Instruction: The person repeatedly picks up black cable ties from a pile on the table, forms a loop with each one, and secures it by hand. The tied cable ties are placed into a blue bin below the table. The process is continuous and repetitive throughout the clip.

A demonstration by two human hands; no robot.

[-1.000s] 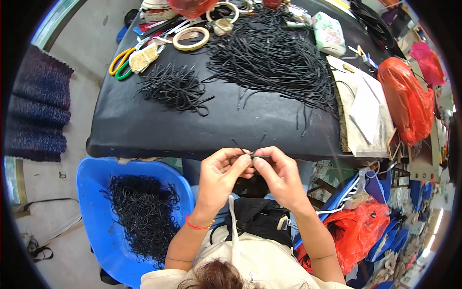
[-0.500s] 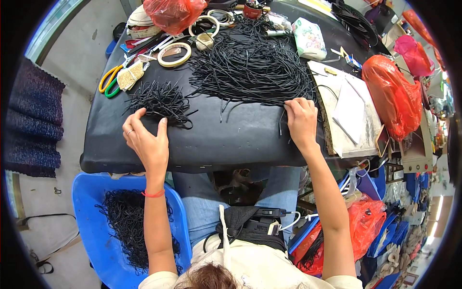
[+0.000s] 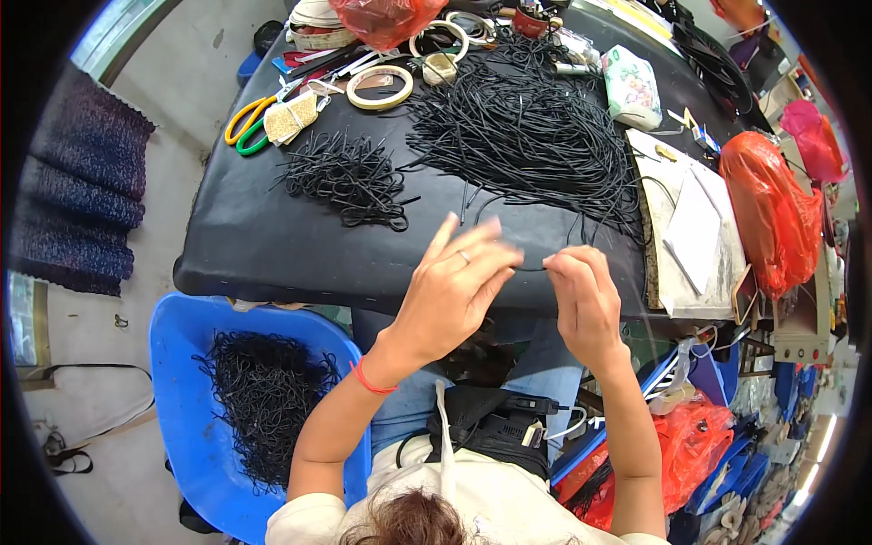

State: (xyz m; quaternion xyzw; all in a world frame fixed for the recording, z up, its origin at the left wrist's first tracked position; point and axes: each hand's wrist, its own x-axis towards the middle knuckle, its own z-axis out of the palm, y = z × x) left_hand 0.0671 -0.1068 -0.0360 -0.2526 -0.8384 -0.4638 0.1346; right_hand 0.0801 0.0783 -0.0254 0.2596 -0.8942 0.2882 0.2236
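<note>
A short dark stretch of black cord (image 3: 531, 269) spans the gap between my hands in front of the table's near edge. My right hand (image 3: 586, 295) pinches it between thumb and fingertips. My left hand (image 3: 454, 291), its fingertips blurred, meets the cord's other side with thumb and index finger while the upper fingers stick out. Beyond them a large pile of black cords (image 3: 531, 136) spreads over the table. To its left lies a smaller heap of looped black cords (image 3: 350, 177).
A blue tub (image 3: 168, 400) of tangled black cords stands at lower left. On the black table (image 3: 272, 263) are scissors (image 3: 245, 123), a tape roll (image 3: 380, 88), a tissue pack (image 3: 633, 86) and a pale board (image 3: 658, 245). Red plastic bags (image 3: 772, 213) sit at right.
My left hand has left the small cord heap and moved right to my right hand. My right hand has drawn nearer to me, away from the large pile, with a cord. The view has shifted.
</note>
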